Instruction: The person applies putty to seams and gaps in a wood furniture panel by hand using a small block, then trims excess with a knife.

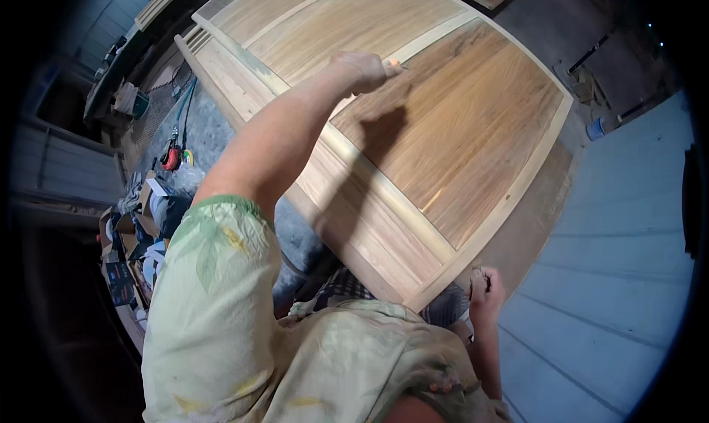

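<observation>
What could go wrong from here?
The left arm and left hand throw a dark shadow over the brown wooden panel, which could hide flaws there. With that arm stretched over the work, leaning too hard might shift it. The right hand is close to the near corner of the pale frame and might knock it.

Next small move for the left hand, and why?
I'd probably slide the left hand slightly along the light rail: it is already at that rail beside the dark panel, though contact is unclear. The right hand is low by the frame's outer edge, so seems out of the way.
</observation>
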Demonstrator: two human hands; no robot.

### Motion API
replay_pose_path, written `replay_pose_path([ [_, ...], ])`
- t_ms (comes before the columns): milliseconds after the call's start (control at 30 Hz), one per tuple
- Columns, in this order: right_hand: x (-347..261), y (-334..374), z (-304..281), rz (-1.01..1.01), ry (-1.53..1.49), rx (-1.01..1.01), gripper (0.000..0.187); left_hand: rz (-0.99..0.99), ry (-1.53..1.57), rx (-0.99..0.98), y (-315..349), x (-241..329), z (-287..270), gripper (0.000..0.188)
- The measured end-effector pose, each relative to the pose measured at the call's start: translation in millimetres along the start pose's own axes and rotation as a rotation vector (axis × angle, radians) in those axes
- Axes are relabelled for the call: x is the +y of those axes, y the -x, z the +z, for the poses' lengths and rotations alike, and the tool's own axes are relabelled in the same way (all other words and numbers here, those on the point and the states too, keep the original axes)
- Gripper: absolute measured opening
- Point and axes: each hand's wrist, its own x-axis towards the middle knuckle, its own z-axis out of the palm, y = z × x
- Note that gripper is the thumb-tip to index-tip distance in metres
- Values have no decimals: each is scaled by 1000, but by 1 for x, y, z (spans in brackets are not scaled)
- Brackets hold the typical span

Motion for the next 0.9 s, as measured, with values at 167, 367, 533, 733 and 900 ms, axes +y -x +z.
replay_pose_path([
  [167, 6, 39, 1, 161, -81, 196, 12, -336, 39, 369, -58, -172, -49, 72],
  [367, 16, 44, 27, 179, -8, 189, 13, -638, 317, 81, -4, -273, -62, 64],
  [533, -25, -11, 56, 122, 9, 32, 11, -602, 406, -14, 2, -316, -59, 68],
  [733, -27, -44, 70, 61, 80, -21, 12, -912, 474, 126, 31, -406, -60, 71],
  [900, -40, -53, 89, 107, 100, -153, 12, -479, 665, 83, 28, -383, -63, 70],
])
